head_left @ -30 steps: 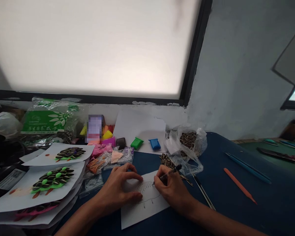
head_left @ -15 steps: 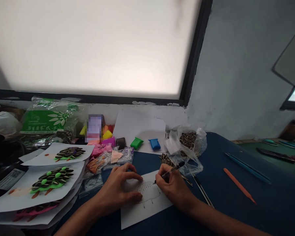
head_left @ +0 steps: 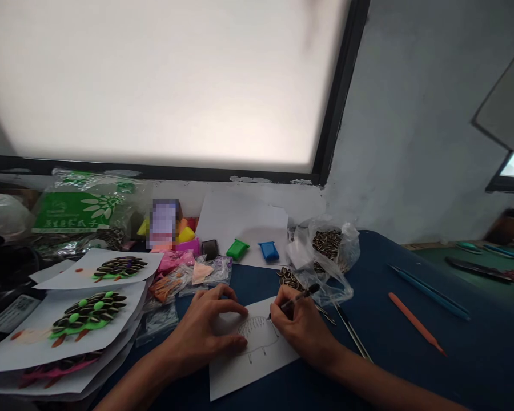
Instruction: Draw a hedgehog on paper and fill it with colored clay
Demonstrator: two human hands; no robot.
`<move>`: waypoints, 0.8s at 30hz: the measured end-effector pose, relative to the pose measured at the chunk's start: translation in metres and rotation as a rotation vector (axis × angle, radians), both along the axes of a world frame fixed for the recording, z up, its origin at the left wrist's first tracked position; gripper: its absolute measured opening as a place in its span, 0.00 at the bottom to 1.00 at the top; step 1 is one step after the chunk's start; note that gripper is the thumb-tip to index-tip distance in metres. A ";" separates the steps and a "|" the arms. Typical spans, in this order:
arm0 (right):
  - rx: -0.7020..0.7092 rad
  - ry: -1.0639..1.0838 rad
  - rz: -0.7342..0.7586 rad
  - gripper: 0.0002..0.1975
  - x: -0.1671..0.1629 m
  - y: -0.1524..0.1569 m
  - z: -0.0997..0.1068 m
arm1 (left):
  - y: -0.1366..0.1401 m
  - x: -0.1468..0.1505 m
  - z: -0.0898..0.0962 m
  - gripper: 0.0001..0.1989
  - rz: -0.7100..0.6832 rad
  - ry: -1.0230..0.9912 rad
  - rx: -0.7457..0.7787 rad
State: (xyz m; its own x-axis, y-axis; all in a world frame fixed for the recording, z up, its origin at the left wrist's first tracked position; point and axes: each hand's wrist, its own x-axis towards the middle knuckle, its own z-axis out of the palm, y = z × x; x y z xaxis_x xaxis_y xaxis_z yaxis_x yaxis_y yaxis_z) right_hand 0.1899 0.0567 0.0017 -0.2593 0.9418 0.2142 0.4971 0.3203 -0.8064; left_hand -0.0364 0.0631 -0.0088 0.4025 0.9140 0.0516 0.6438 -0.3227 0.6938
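Under both hands lies a sheet of white paper (head_left: 231, 377) with a line drawing of a short-legged animal, its back covered in small strokes. My right hand (head_left: 303, 319) is closed around a black pen (head_left: 297, 299), whose tip meets the drawing near the top of the animal's outline. My left hand (head_left: 212, 325) rests on the left part of the sheet, thumb and fingers apart, holding nothing. Just beyond the right hand is a small heap of striped sunflower seeds (head_left: 288, 278).
Left is a stack of papers (head_left: 124, 337) bearing seed-and-clay hedgehogs. Behind lie a green clay pack (head_left: 238, 249), a blue clay pack (head_left: 268, 250) and a plastic bag of seeds (head_left: 328, 242). An orange tool (head_left: 415, 322) and blue tweezers (head_left: 430, 291) lie right.
The pen has tilted and shifted very slightly in my right hand, its tip still at the top of the drawing. My left hand stays in place.
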 end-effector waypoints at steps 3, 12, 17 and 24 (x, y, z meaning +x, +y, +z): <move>0.005 -0.009 0.000 0.10 0.000 0.001 0.000 | 0.000 0.000 0.000 0.17 -0.001 0.010 0.008; 0.016 -0.026 -0.018 0.10 -0.001 0.000 0.000 | -0.001 -0.001 -0.002 0.18 -0.012 0.018 0.043; 0.012 -0.019 -0.017 0.10 -0.001 0.000 0.000 | 0.000 -0.001 -0.003 0.17 -0.015 0.014 0.046; -0.018 -0.011 0.007 0.10 -0.001 -0.002 0.002 | -0.002 0.000 0.001 0.17 -0.006 0.008 0.010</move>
State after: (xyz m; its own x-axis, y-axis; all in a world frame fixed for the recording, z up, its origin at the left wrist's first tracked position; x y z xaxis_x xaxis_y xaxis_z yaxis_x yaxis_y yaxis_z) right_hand 0.1886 0.0551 0.0038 -0.2677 0.9437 0.1942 0.5042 0.3090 -0.8064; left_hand -0.0363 0.0612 -0.0082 0.4087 0.9109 0.0572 0.6472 -0.3335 0.6855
